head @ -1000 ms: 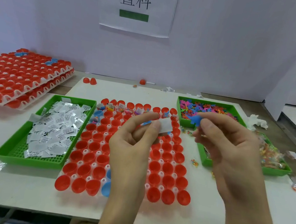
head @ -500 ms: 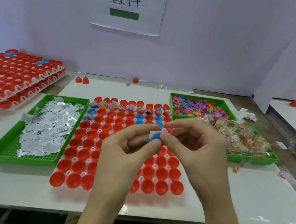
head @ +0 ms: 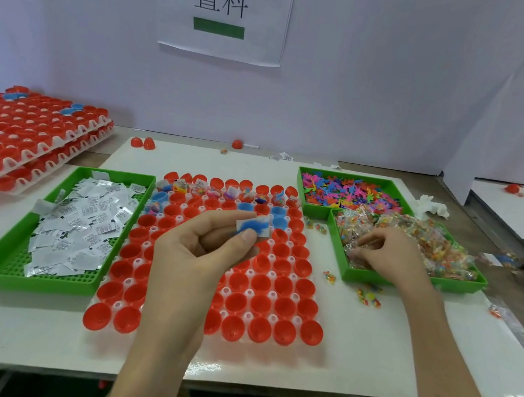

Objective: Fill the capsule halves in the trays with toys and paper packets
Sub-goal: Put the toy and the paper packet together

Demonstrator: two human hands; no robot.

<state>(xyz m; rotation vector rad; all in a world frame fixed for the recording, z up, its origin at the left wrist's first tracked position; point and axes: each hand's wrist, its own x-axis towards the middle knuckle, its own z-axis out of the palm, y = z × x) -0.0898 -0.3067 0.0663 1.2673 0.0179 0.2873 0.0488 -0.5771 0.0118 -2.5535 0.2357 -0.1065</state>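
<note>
Holding our left hand above the capsule tray, we pinch a packet and a blue toy together between thumb and fingers. Only the far rows of the red halves hold things. Our right hand curls among the bags in the right bin; if it grips one, we cannot tell. More packets lie in the left bin.

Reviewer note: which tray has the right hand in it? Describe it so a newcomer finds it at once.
Start at the grid of red capsule halves mid-table; to its right two green trays sit together. It is the nearer tray, with the right hand in it. It holds clear-wrapped multicoloured packets, unlike the loose flat toys in the farther tray.
</note>
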